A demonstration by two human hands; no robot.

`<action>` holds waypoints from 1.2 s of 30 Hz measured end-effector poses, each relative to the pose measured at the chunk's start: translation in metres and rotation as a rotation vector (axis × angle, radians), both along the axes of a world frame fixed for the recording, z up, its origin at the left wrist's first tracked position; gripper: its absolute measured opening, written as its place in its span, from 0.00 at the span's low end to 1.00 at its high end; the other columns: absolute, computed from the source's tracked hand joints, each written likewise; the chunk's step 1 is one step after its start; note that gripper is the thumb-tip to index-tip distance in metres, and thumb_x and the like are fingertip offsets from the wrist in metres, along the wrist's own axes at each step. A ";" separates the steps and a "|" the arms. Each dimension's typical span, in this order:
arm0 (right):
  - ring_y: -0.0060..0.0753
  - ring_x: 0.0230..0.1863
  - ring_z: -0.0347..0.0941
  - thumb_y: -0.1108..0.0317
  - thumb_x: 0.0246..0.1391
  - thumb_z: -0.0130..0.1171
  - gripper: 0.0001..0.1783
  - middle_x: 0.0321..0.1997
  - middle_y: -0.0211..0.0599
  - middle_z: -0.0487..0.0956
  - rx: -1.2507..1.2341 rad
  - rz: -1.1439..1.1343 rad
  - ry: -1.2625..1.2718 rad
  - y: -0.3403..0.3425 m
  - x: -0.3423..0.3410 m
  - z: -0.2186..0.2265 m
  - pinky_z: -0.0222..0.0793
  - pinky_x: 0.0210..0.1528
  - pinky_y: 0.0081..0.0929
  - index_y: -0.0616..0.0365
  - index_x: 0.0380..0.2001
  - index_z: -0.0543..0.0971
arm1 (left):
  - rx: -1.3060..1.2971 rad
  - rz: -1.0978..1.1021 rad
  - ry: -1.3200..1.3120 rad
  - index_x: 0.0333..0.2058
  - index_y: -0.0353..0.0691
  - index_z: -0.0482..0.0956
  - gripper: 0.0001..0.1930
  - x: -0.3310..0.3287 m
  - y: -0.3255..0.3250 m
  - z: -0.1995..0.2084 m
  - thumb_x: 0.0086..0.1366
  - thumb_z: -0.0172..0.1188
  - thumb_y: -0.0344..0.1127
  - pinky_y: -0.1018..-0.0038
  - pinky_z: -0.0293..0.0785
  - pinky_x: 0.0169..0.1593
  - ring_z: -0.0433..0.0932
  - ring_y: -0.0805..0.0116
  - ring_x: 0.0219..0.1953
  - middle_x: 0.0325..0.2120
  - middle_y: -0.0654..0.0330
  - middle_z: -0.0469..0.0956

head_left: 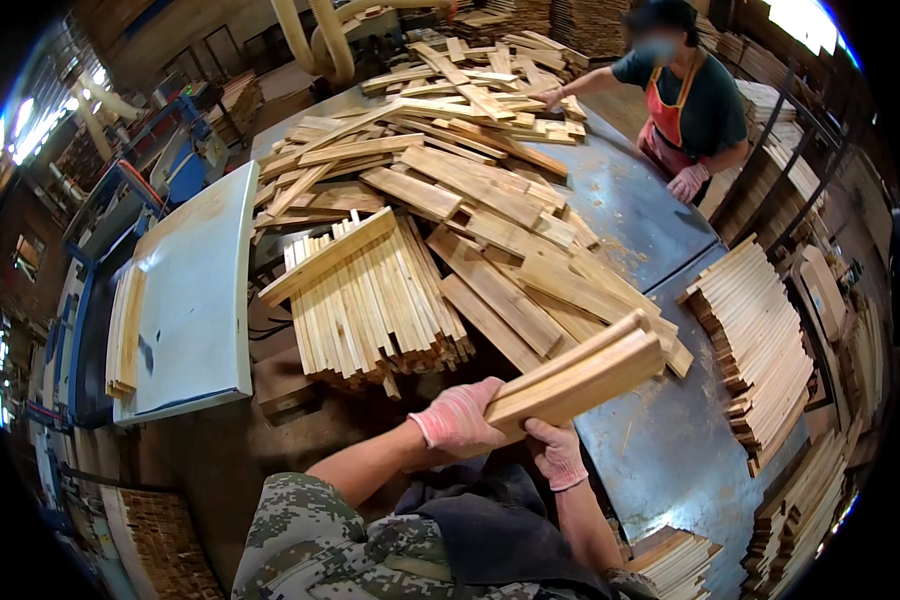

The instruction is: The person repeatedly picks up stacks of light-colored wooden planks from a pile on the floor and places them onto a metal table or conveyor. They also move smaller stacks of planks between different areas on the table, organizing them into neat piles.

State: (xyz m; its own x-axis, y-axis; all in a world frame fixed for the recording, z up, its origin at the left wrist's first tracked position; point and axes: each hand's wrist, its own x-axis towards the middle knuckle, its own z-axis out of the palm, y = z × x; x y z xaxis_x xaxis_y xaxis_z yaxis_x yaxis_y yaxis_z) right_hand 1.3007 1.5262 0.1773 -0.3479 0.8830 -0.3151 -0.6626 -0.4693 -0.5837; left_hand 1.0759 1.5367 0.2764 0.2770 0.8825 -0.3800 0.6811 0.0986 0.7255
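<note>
A small bundle of wooden boards [580,378] lies across both my hands, held together in front of my body and tilted up to the right. My left hand [462,417], in a pinkish-white knit glove, is closed round the bundle's left end. My right hand [556,452], gloved alike, grips its lower edge with the thumb against the front board. Behind the bundle, loose boards [490,310] spread over the metal table [630,430]. To the left of them stands a neat stack of narrow boards [370,300] with a single board [330,256] laid across its top.
A co-worker [685,95] in a red apron stands at the table's far right, one hand on the boards. A machine with a pale flat bed [195,290] is on the left, carrying a few strips [125,330]. More stacked boards [755,345] line the right side.
</note>
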 end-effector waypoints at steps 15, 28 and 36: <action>0.22 0.33 0.67 0.76 0.63 0.65 0.53 0.39 0.34 0.76 -0.352 0.349 -0.613 -0.037 -0.094 -0.088 0.66 0.37 0.22 0.69 0.81 0.42 | 0.301 0.322 0.929 0.52 0.44 0.81 0.30 -0.416 0.156 -0.084 0.49 0.78 0.43 0.51 0.63 0.72 0.70 0.50 0.68 0.61 0.49 0.74; 0.20 0.30 0.67 0.76 0.62 0.63 0.46 0.36 0.30 0.78 -0.459 0.399 -0.806 -0.041 -0.146 -0.091 0.65 0.34 0.21 0.73 0.78 0.51 | 0.188 0.382 0.753 0.63 0.45 0.72 0.44 -0.497 0.196 -0.133 0.48 0.80 0.50 0.55 0.72 0.65 0.77 0.52 0.60 0.58 0.51 0.76; 0.24 0.41 0.77 0.70 0.62 0.68 0.48 0.52 0.39 0.85 -0.456 0.454 -0.938 -0.033 -0.154 -0.094 0.74 0.45 0.22 0.73 0.78 0.54 | 0.103 0.249 0.867 0.59 0.42 0.72 0.36 -0.518 0.247 -0.137 0.54 0.74 0.47 0.55 0.77 0.59 0.82 0.52 0.57 0.54 0.48 0.81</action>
State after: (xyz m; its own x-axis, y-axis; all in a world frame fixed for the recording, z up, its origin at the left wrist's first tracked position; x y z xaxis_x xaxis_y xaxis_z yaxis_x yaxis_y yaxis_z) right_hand 1.1465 1.4930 0.0832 -0.0637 0.4718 -0.8794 0.2310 -0.8503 -0.4729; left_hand 0.5580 1.7833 0.1389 -0.2727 0.9198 -0.2822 0.9601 0.2792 -0.0178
